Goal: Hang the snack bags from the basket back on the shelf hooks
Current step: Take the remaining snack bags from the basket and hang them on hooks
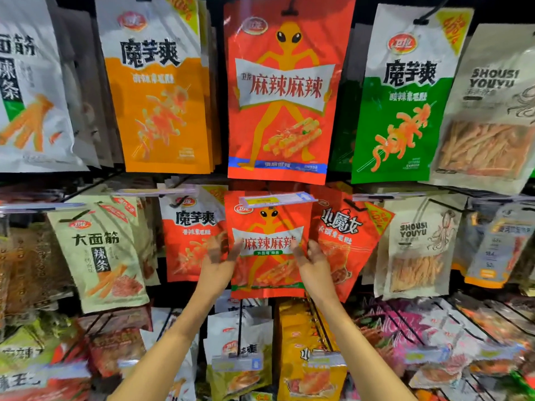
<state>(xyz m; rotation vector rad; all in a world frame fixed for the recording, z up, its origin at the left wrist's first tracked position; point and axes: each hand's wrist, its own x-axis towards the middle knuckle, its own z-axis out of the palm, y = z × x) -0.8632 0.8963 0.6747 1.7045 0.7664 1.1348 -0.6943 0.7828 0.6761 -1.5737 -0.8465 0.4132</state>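
Both hands up at the middle row, on a red snack bag.

The left hand (pixel 215 263) and right hand (pixel 311 260) press loosely against the sides of the red alien-print bag (pixel 267 250), fingers spread, blurred. The bag hangs under a price tag (pixel 275 199) among neighbouring bags. It looks light, crinkly and slippery; best pinched near the top hole.

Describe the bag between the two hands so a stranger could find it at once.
Find the big red alien bag top centre; directly beneath hangs a smaller red alien bag, flanked by the left hand and right hand. Unlike neighbouring red bags, it shows a yellow alien holding a white banner.
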